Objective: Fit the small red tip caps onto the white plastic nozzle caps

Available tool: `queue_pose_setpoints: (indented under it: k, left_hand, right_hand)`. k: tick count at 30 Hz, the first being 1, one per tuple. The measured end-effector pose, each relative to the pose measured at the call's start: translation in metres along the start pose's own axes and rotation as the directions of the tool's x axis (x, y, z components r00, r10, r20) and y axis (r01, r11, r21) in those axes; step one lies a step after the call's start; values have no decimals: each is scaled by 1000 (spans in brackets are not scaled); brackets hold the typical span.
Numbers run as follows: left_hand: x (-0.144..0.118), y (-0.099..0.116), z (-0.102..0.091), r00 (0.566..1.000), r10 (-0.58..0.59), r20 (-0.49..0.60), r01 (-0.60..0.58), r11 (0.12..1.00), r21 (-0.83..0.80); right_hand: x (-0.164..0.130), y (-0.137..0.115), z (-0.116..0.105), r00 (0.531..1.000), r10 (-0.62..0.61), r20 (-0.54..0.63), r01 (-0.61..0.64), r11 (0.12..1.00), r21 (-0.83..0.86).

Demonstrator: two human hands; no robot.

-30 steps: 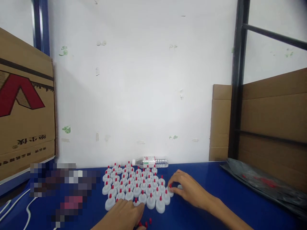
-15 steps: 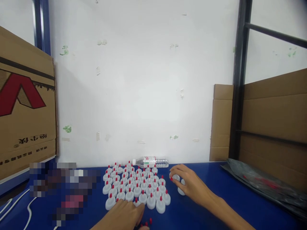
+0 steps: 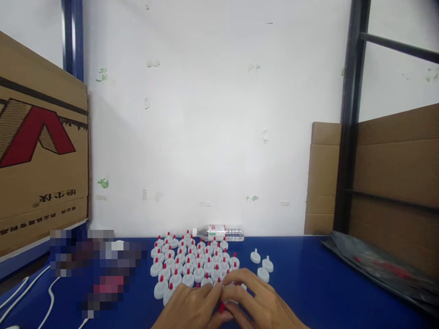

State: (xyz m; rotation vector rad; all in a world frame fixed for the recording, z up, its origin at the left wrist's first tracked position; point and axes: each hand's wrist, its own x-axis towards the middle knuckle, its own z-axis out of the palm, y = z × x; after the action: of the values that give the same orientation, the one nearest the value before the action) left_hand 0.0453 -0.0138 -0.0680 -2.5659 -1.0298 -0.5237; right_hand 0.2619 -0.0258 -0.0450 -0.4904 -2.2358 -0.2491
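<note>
Several white nozzle caps [image 3: 199,273] with red tips stand in a dense cluster on the blue table. At the near edge of this cluster, my left hand [image 3: 192,304] and my right hand [image 3: 259,299] meet with curled fingers. A small red tip [image 3: 222,307] shows between them, at the fingers of my left hand. My right fingers are closed beside it, and they hide whatever they hold. To the right, three white nozzle caps [image 3: 267,263] without red tips stand apart from the cluster.
A clear plastic bottle [image 3: 219,233] lies against the white wall behind the cluster. A large printed carton [image 3: 44,137] is at left, near white cables [image 3: 51,297] and a pixelated area. Dark plastic bags [image 3: 373,269] and cardboard [image 3: 394,169] are at right.
My right hand has moved left and toward me, from the separate white caps to my left hand. Those three caps now show fully. The view has shifted slightly.
</note>
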Motion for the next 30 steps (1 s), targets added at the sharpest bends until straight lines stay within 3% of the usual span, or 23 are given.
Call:
queue_pose_setpoints:
  k: [3,7,13,15,17,19,21,26,30]
  left_hand:
    - [0,0,-4,997,41,-64,-41,999,1]
    - [-1,1,-8,990,10,-140,-15,999,-34]
    - [1,1,-7,996,37,-77,-42,997,-64]
    - [2,-2,-16,998,-6,-58,-3,988,-153]
    - [3,-6,-31,996,-74,-39,64,973,-221]
    - [2,-13,-44,994,-103,36,109,967,-231]
    - [0,-22,-52,974,-128,185,166,964,-207]
    - [-9,-36,-53,817,-182,547,347,913,-213]
    - [-4,-31,-58,743,-138,655,395,881,-261]
  right_hand:
    - [3,0,-3,1000,26,-15,-26,999,33]
    - [3,2,-5,999,31,26,-33,996,88]
    - [-4,17,-3,993,70,90,-74,996,41]
    - [-8,34,-9,988,138,69,-138,990,-3]
    - [-13,54,-19,955,295,13,-294,955,-33]
    - [-18,72,-28,906,423,-26,-423,904,-64]
    - [-22,83,-33,864,502,-34,-503,860,-86]
    - [-24,82,-27,801,589,108,-574,807,-138]
    - [-24,76,-19,772,609,184,-597,793,-120]
